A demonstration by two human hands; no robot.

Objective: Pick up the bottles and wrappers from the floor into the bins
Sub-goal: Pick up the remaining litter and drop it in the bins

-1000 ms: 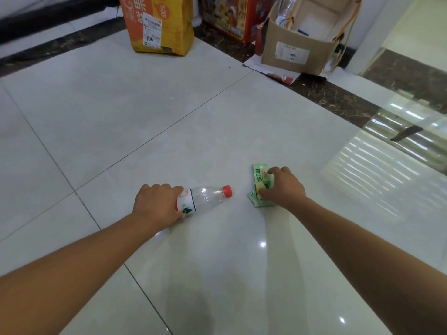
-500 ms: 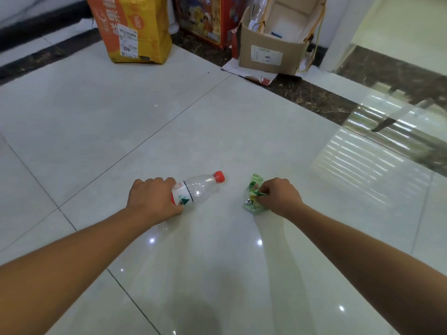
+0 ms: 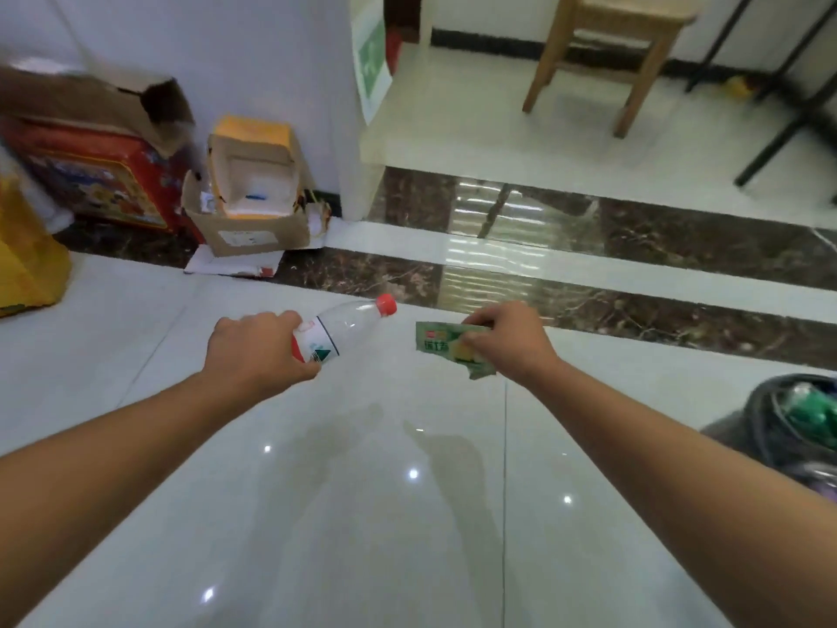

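Left grip (image 3: 253, 351) round clear plastic bottle (image 3: 348, 323), right grip (image 3: 512, 344) on crinkled wrapper (image 3: 441, 339)

At centre frame the left hand (image 3: 258, 351) grips the labelled base of a clear plastic bottle (image 3: 344, 326), its red cap pointing to the upper right. Just right of it, the right hand (image 3: 507, 344) pinches a crumpled green wrapper (image 3: 441, 339). Both are held over the glossy white tiled floor (image 3: 362, 514). A dark bin (image 3: 770, 428) with something green inside sits at the right edge. An open cardboard box (image 3: 253, 206) stands at the upper left, and a wooden stool (image 3: 607, 52) at the upper right.
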